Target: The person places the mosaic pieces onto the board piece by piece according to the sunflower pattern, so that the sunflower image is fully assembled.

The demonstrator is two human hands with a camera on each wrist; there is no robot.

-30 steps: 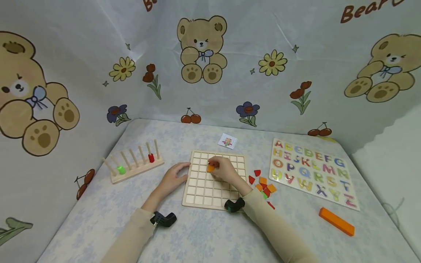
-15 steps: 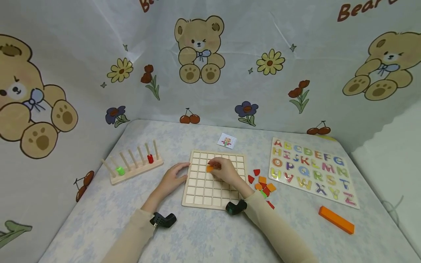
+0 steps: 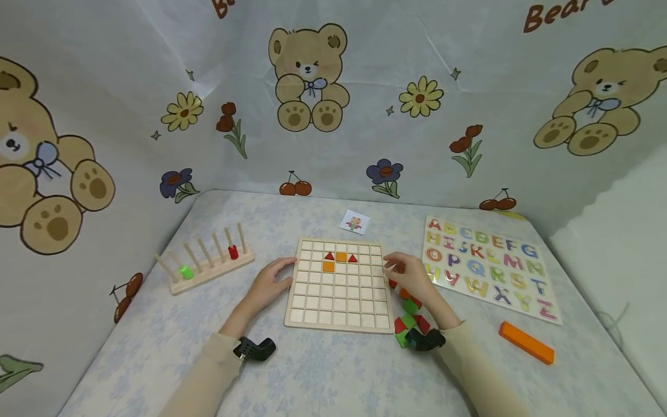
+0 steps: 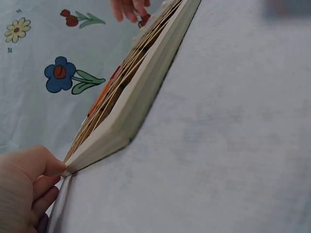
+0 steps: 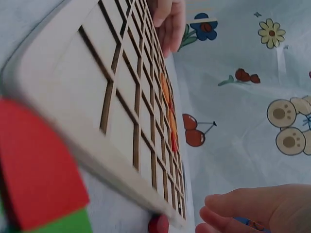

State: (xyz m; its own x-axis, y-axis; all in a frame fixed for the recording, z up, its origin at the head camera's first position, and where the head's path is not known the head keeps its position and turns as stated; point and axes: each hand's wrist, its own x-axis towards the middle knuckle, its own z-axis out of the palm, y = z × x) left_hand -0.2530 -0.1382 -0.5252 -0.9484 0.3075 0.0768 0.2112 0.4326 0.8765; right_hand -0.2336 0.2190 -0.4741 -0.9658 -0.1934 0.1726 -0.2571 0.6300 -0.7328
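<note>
A wooden grid board (image 3: 340, 305) lies on the table; in its upper rows sit two orange squares (image 3: 328, 266) and two red triangles (image 3: 352, 259). My left hand (image 3: 267, 285) rests its fingertips against the board's left edge, which the left wrist view shows close up. Just off the board's right edge is my right hand (image 3: 416, 279), its fingers loosely bent with nothing visible in them. Below and beside it lies a loose pile of red, orange and green pieces (image 3: 410, 307), partly hidden by that hand and wrist camera.
Behind the board lies a small picture card (image 3: 355, 222). A peg rack (image 3: 213, 271) with green and red beads stands at left. To the right are an alphabet board (image 3: 490, 272) and an orange bar (image 3: 526, 343). A bear-print curtain (image 3: 333, 156) hangs behind the table.
My right hand has let go of the orange square, leaving it in a grid cell, and has moved right to the board's edge near the loose pieces. My left hand stays at the board.
</note>
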